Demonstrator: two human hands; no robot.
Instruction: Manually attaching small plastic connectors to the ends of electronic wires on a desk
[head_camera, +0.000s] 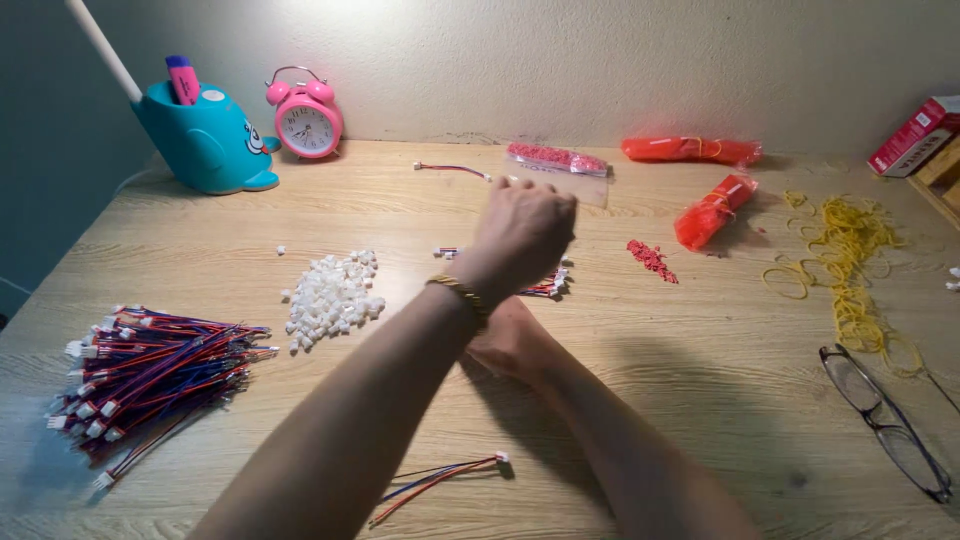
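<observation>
Both arms cross over the middle of the worktop (700, 400). The left hand (522, 232) is raised above the surface, knuckles toward the camera, fingers curled in a loose fist; whether it pinches anything cannot be told, since the fingertips face away. The right hand (512, 340) lies low beneath the left wrist, mostly hidden by it, so its grip cannot be told either. A beaded bracelet (462, 296) sits on the left wrist.

Just past the hands, partly covered by them, lies a small cluster of wired connectors (548, 286), red and blue leads with white plugs. Stock appears sorted by kind around that spot, within arm's reach:
- big bundle of red-and-blue wire leads (150, 370) at the near left, plugs aligned to one side
- heap of white plastic connector housings (333, 296) just left of the hands
- one loose lead set (440, 476) near the front edge, between the forearms
- one single lead (452, 168) far back, beside a clear bag of red pieces (558, 160)
- small scatter of red pieces (652, 260) right of the hands
- two orange-red packets (712, 210), tied, at the far right
- tangle of yellow rubber bands (850, 270) at the right

Periphery: eyeglasses (885, 420) folded open at the near right, a red box (915, 135) at the far right corner, a pink alarm clock (305, 118) and a teal whale-shaped pen holder (205, 140) against the wall.

Obstruction: the raised left forearm blocks the view of the right hand and the cluster.
</observation>
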